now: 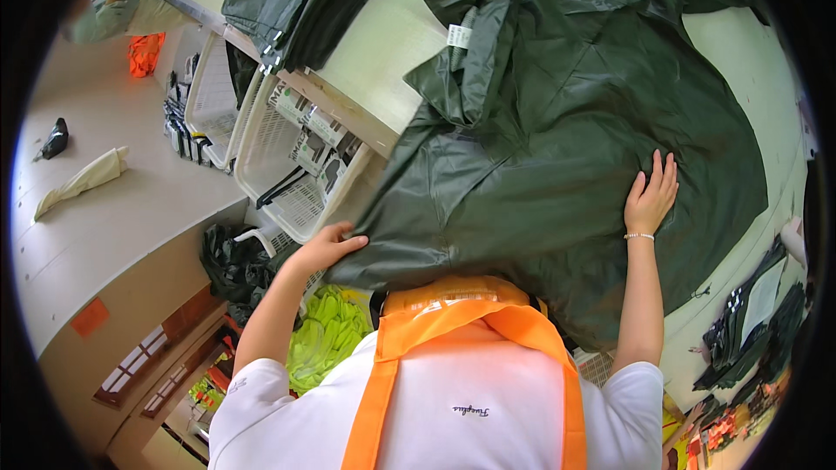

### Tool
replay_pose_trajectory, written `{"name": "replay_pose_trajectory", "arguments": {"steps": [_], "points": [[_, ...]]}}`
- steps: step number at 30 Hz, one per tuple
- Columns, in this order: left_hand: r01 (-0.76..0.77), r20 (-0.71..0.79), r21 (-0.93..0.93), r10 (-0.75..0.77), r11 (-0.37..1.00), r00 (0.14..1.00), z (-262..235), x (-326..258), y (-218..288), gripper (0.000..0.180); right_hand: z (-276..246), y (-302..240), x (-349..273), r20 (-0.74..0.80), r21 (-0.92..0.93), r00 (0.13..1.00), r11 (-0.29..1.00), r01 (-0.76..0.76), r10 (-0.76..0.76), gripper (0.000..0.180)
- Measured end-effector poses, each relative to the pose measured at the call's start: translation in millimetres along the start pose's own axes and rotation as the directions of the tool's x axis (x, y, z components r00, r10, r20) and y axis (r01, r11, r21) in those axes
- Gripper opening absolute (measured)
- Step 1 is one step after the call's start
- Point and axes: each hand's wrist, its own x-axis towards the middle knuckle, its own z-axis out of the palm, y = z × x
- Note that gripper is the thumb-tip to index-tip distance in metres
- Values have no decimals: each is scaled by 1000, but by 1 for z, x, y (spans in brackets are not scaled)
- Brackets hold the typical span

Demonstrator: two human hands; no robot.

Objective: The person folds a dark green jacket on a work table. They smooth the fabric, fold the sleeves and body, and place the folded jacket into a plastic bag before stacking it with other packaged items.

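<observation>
A pale table (383, 48) carries a dark green garment (549, 183), spread before the person. A stack of dark folded items (309, 0) lies at its upper left. The right hand (653, 198) rests flat on the fabric, its grip unclosed; the left hand (324, 248) meets the near-left edge, though I cannot tell whether its grip pinches. A small white tag (459, 36) shows by the garment's folds.

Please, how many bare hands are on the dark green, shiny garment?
2: the bare left hand at the lower left edge of the dark green, shiny garment; the bare right hand flat on its right side.
</observation>
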Motion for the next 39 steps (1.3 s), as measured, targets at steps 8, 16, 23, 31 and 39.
{"name": "replay_pose_trajectory", "arguments": {"steps": [8,16,23,31,39], "points": [[-603,-346,747,938,281,8,20,53,184,54,2,1,0,4,-5,1000,1000,7,-7,48],[-587,-850,490,503,644,-158,-116,125,176,37,-1,-3,1,24,-7,998,999,-51,51,49],[-333,-243,910,969,246,51,-21,171,282,70,3,8,10,43,9,998,998,-56,55,52],[-235,-167,962,981,140,-99,-17,194,402,74,19,53,86,-137,-193,988,976,-102,76,51],[-553,-37,818,974,157,222,30,85,248,75,-32,-9,-72,211,-24,960,983,-184,185,59]]}}
